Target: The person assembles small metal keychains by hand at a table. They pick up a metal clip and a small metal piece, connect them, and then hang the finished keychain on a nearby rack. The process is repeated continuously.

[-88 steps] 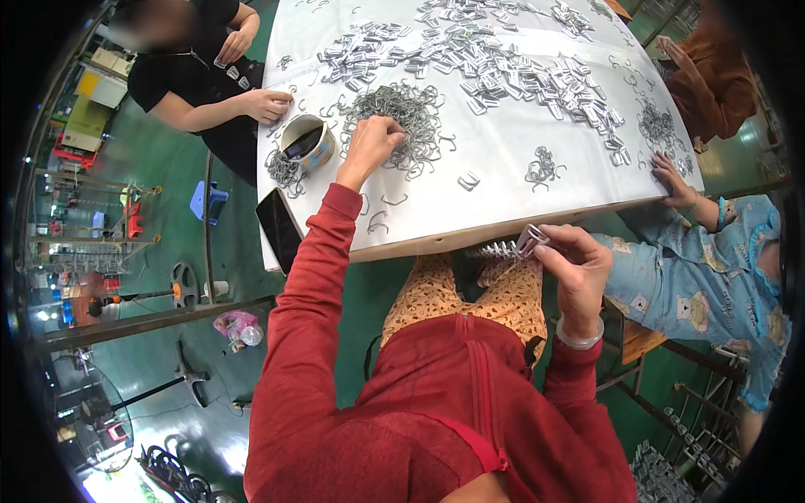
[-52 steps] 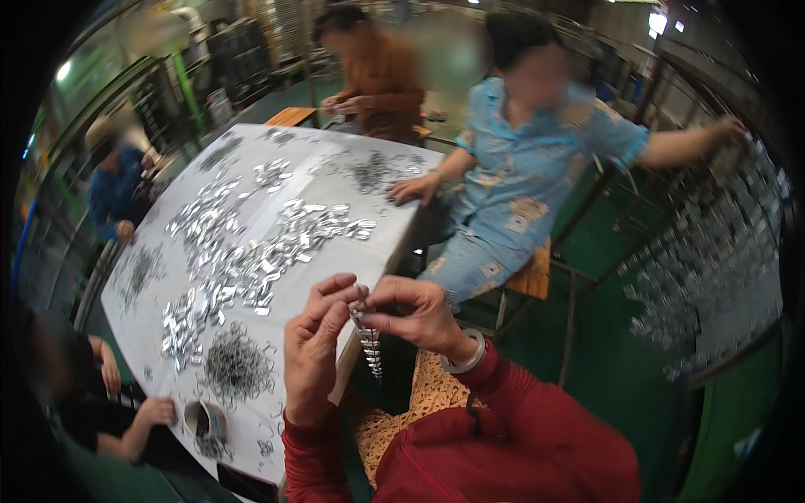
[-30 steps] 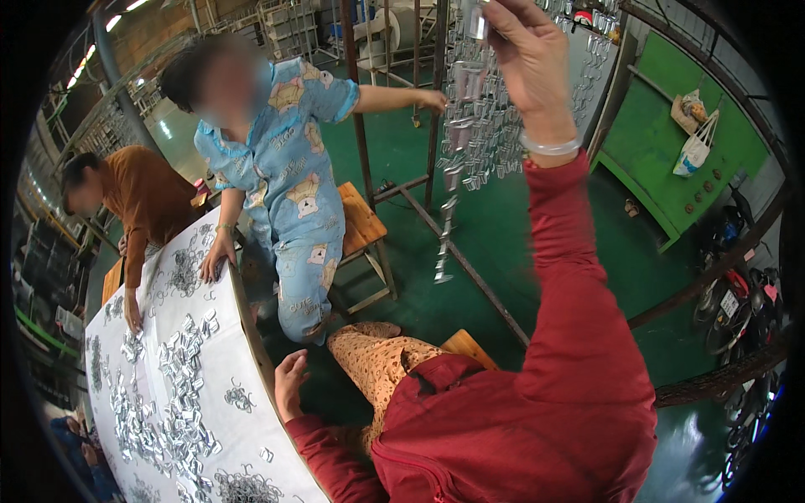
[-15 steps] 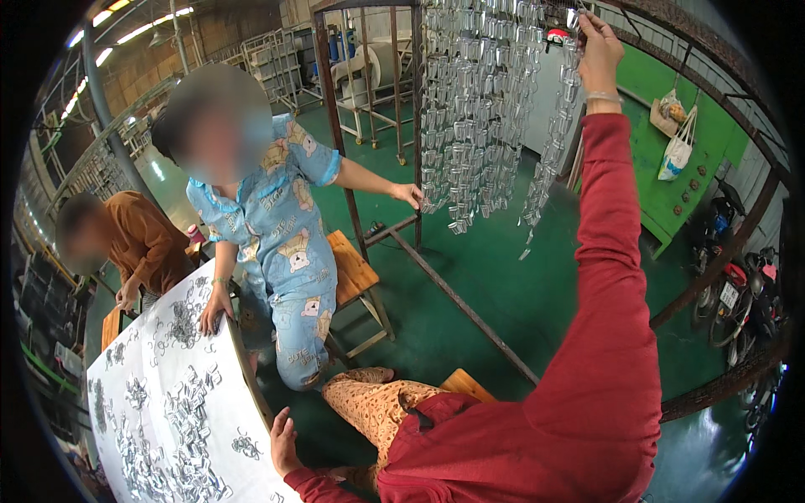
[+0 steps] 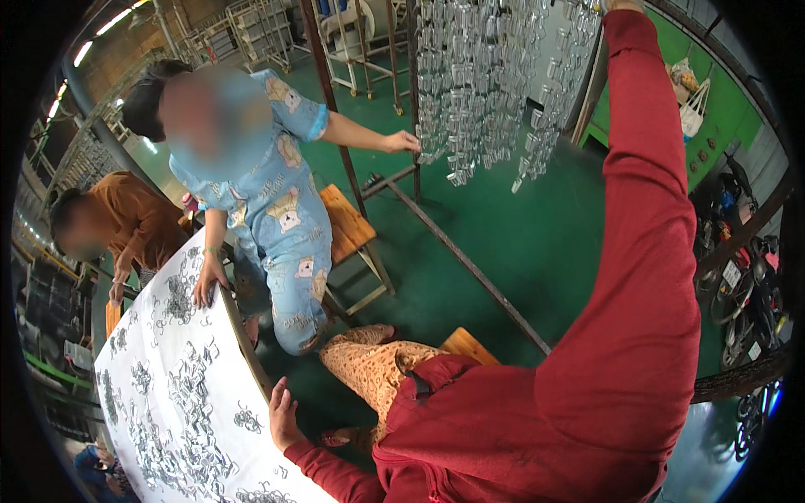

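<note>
Raised at the top edge, my right hand point(image 5: 625, 4) is mostly cut off, its fingers out of sight. It is close to the rusty metal frame point(image 5: 671, 18) and the upper end of a strand of small shiny metal pieces point(image 5: 549, 109). More such hanging strands point(image 5: 474, 92) form a dense curtain to its left. Low at the white table's point(image 5: 256, 386) right edge, my left hand point(image 5: 285, 415) has its fingers stretched out and holds nothing. On the tabletop lie a spread of silvery metal pieces point(image 5: 189, 394) and piles of dark wire hooks point(image 5: 247, 417).
A person in blue patterned clothes point(image 5: 281, 193) sits across, one hand at the strands' lower ends, the other on the table. Another person in brown point(image 5: 138, 218) works behind. Wooden stools point(image 5: 348, 222), a low frame bar point(image 5: 470, 268), a green cabinet point(image 5: 721, 126) and parked motorbikes point(image 5: 746, 285) surround me.
My right hand has moved up and right, partly out of view. The strand near it now hangs closer to the others, its lower end higher. The view has shifted slightly.
</note>
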Motion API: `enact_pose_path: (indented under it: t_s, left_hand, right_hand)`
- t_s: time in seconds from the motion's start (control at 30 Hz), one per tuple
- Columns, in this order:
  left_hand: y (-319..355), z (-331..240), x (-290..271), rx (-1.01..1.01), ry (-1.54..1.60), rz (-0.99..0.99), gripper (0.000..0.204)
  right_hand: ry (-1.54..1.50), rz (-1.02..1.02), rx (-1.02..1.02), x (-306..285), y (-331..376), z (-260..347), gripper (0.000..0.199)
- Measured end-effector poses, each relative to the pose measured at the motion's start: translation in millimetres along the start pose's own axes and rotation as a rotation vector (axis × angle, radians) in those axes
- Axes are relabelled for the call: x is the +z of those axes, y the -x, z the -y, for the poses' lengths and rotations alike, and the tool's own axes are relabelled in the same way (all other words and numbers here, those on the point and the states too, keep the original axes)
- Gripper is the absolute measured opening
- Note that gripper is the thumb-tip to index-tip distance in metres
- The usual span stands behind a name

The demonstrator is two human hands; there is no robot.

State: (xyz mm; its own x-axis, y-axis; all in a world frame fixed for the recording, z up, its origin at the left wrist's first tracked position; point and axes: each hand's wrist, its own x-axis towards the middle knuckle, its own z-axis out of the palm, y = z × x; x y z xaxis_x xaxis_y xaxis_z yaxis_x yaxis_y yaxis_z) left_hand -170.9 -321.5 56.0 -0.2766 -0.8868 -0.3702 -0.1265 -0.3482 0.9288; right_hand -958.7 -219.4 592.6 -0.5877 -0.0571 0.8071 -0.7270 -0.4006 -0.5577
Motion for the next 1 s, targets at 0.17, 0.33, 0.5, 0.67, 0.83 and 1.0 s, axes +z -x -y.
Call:
enact_pose_path:
  t_s: [0.17, 0.33, 0.5, 0.67, 0.83, 1.0]
  left_hand:
    - [13.6, -9.8, -1.8, -0.01, -0.007, -0.042, 0.041]
    - [5.7, -4.7, 2.3, -0.047, 0.02, -0.012, 0.041]
    - [4.2, -8.8, 10.4, -0.019, 0.02, -0.027, 0.043]
    - [35.1, -18.2, 34.6, 0.105, 0.087, -0.154, 0.046]
    - [124.6, -29.9, 78.4, 0.151, 0.078, 0.33, 0.02]
    - [171.4, 1.6, 105.7, 0.127, 0.211, 0.161, 0.035]
  right_hand:
    - [0.059, 0.029, -0.101, -21.5, -24.6, -45.3, 0.016]
    - [0.023, -0.059, -0.27, -26.6, -3.4, -38.2, 0.022]
    - [-0.512, -0.267, -0.146, 35.3, 168.2, 73.4, 0.028]
    - [-0.619, 0.176, 0.057, 141.0, 357.2, 98.6, 0.016]
    - [-1.112, 0.759, 0.235, 250.4, 476.3, 135.8, 0.051]
    - [-0.91, 1.03, -0.087, 264.9, 519.1, 132.0, 0.047]
